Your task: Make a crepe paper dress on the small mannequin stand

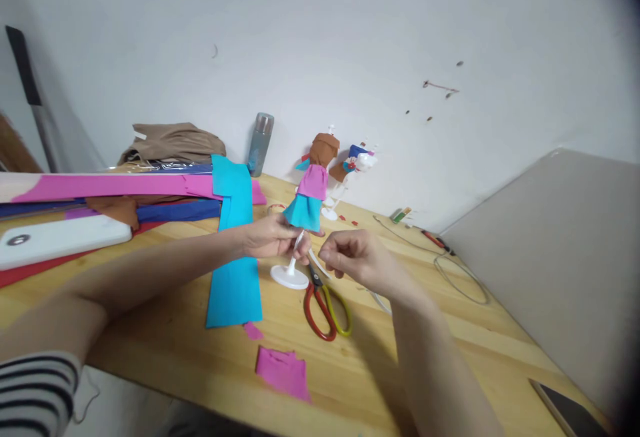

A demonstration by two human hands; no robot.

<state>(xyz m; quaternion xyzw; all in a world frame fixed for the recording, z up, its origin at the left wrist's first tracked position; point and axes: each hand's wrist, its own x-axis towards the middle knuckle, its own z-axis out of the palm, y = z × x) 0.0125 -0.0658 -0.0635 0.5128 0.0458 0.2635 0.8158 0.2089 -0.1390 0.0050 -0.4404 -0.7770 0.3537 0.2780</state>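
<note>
In the head view a small figure [313, 184] stands with a brown top part, a pink middle and a turquoise skirt, all of crepe paper or cloth. Its white stand [290, 277] has a thin stem and a round base. My left hand [275, 237] is closed round the figure's lower part, just beneath the skirt. To the right, my right hand [357, 257] is curled with thumb and forefinger together, apart from the figure; anything between the fingertips is too small to make out. Scissors [327, 307] with one red and one yellow handle lie below my hands.
A turquoise strip [235, 290] lies beside my left forearm, with a pink piece [284, 372] nearer the edge. Coloured rolls [115, 185] and a white phone-like object [65, 240] are at left. A bottle [261, 144], another figure [357, 160] and a cable [463, 280] stand or lie farther back.
</note>
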